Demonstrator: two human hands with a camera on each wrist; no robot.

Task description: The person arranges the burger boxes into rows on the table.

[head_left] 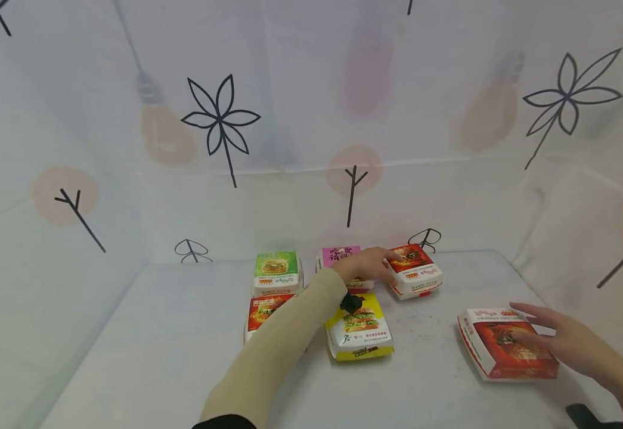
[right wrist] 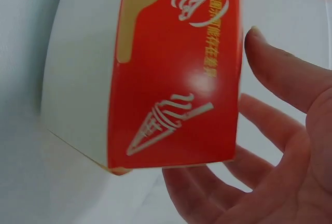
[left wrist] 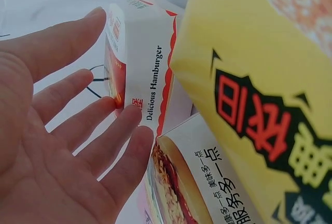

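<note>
My left hand (head_left: 367,265) reaches over the back row, its fingertips at the left side of a red-and-white burger box (head_left: 417,274). In the left wrist view its fingers (left wrist: 85,125) are spread, with the box's white side (left wrist: 148,63) beside the fingertips. On the right, my right hand (head_left: 574,342) lies over the right part of another red burger box (head_left: 512,345). The right wrist view shows thumb and fingers spread about this box's red end (right wrist: 176,99), some fingertips hidden behind it. Whether they press on it cannot be told.
Left of centre stand a green burger box (head_left: 276,274) and a red one (head_left: 268,310) partly behind my left sleeve. A purple-topped box (head_left: 338,255) is behind my left hand, with a yellow box (head_left: 362,330) before it. A patterned cloth (head_left: 300,208) backs the white table (head_left: 171,351).
</note>
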